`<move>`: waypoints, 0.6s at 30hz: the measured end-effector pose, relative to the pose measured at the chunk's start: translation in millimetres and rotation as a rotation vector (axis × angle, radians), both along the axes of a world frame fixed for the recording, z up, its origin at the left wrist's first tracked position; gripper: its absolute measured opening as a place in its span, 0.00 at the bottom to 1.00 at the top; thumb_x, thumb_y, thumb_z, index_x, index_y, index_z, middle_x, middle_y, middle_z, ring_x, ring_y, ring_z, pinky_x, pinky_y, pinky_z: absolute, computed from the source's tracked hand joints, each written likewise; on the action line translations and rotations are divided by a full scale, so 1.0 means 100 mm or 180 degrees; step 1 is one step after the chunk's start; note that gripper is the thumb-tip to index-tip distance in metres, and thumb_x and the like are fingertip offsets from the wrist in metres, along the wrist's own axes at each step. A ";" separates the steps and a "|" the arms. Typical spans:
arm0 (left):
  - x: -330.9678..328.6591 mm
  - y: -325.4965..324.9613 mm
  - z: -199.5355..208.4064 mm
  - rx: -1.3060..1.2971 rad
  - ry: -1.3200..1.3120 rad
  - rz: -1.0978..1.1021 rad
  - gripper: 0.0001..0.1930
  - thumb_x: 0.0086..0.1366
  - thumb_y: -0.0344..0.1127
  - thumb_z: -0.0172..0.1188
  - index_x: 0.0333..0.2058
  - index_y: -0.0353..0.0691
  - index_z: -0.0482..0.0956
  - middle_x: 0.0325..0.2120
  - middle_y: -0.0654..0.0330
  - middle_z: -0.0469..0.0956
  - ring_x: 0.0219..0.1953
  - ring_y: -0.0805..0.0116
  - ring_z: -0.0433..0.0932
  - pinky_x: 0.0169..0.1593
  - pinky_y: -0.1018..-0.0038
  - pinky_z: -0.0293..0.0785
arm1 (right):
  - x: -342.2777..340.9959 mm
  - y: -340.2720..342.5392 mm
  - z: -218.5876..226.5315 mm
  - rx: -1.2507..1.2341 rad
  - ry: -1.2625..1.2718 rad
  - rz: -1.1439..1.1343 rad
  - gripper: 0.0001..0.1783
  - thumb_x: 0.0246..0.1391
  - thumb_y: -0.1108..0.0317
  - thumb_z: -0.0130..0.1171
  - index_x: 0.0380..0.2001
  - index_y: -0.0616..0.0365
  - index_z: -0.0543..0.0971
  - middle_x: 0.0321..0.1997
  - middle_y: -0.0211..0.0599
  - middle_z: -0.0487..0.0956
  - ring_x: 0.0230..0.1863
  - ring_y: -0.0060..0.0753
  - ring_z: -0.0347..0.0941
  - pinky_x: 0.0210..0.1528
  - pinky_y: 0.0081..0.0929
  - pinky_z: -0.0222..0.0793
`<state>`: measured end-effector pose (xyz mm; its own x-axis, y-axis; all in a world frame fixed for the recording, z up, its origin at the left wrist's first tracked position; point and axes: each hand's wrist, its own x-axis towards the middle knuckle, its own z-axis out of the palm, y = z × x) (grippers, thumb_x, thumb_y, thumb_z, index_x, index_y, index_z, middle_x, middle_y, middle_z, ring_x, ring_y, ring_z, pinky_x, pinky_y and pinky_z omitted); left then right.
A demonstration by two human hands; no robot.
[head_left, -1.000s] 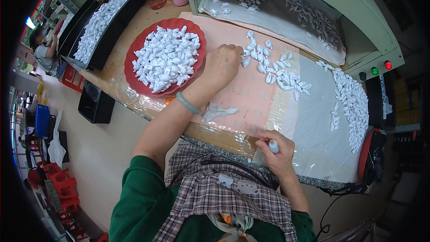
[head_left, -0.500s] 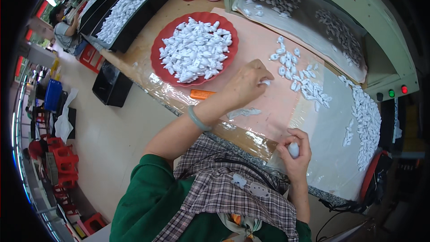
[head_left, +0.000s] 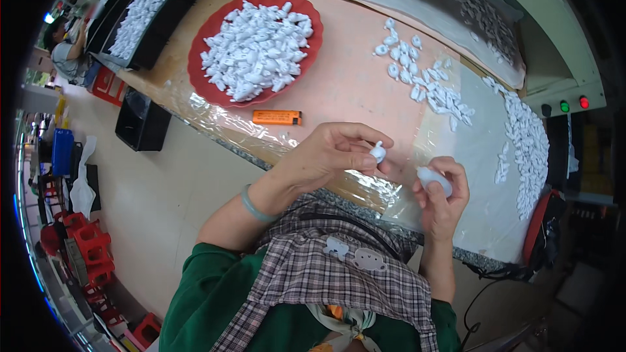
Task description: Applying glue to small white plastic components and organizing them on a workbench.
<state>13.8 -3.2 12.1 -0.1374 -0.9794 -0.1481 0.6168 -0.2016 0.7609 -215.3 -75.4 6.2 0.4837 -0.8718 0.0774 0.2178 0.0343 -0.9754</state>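
Note:
My left hand [head_left: 332, 155], with a pale bracelet at its wrist, pinches a small white figurine piece [head_left: 377, 152] between thumb and fingers. To its right, my right hand [head_left: 447, 199] is closed around a whitish, translucent, rounded object [head_left: 435, 181] with a narrower end toward my left hand; its exact kind is unclear. Both hands are above the table's near edge, a short gap apart. Beyond my left hand, a red scalloped plate [head_left: 313, 39] carries a heap of similar white pieces [head_left: 257, 49]. An orange lighter-like thing [head_left: 277, 117] lies between plate and hand.
Loose white pieces [head_left: 443, 94] are scattered on the pink sheet [head_left: 352, 45], and more [head_left: 528, 153] line the table's right side. A pale green machine [head_left: 567, 72] with lit buttons stands behind. Black trays [head_left: 173, 19] sit far left, near another person [head_left: 68, 52].
My left hand has drawn back from the scattered pieces toward my body and now holds the piece upright near my right hand. My right hand has raised and tilted its whitish object. The view has shifted.

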 end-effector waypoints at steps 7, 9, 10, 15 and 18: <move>-0.16 0.03 0.03 0.0169 0.0109 0.0004 0.14 0.60 0.26 0.59 0.45 0.30 0.76 0.39 0.51 0.79 0.43 0.63 0.79 0.46 0.77 0.76 | 0.01 -0.02 0.05 0.0047 -0.0235 -0.0520 0.24 0.47 0.65 0.68 0.43 0.61 0.68 0.37 0.45 0.77 0.26 0.27 0.75 0.20 0.13 0.65; -0.18 0.03 0.01 0.0152 0.0172 -0.0036 0.14 0.60 0.26 0.59 0.46 0.30 0.76 0.39 0.50 0.78 0.44 0.62 0.79 0.46 0.77 0.76 | -0.01 -0.02 0.04 -0.0223 -0.0079 -0.0575 0.25 0.48 0.64 0.68 0.45 0.62 0.68 0.37 0.45 0.77 0.26 0.26 0.74 0.20 0.13 0.65; -0.18 0.02 0.01 0.0120 0.0219 -0.0063 0.15 0.60 0.26 0.58 0.46 0.29 0.75 0.40 0.50 0.78 0.44 0.61 0.79 0.46 0.77 0.77 | -0.01 -0.02 0.04 -0.0506 0.0062 -0.0615 0.26 0.48 0.63 0.68 0.46 0.62 0.68 0.36 0.45 0.77 0.25 0.26 0.74 0.21 0.14 0.66; -0.20 0.05 0.02 0.0236 0.0401 0.0004 0.16 0.61 0.26 0.58 0.48 0.29 0.74 0.41 0.49 0.78 0.45 0.58 0.79 0.46 0.78 0.79 | -0.05 0.01 0.16 -0.0711 0.0170 -0.0547 0.27 0.55 0.60 0.60 0.52 0.66 0.66 0.36 0.45 0.78 0.26 0.23 0.72 0.24 0.14 0.66; -0.19 0.04 0.03 0.0309 0.0428 -0.0080 0.16 0.61 0.26 0.58 0.48 0.28 0.74 0.40 0.49 0.78 0.44 0.59 0.80 0.45 0.79 0.79 | -0.06 0.03 0.20 -0.1047 0.0259 -0.0570 0.26 0.59 0.59 0.55 0.54 0.67 0.66 0.36 0.45 0.78 0.26 0.21 0.72 0.25 0.14 0.63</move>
<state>-5.4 0.7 15.2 -0.1866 -0.9573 -0.2206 0.7056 -0.2869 0.6480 -221.7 -72.1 26.1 0.3420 -0.8781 0.3347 0.1133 -0.3151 -0.9423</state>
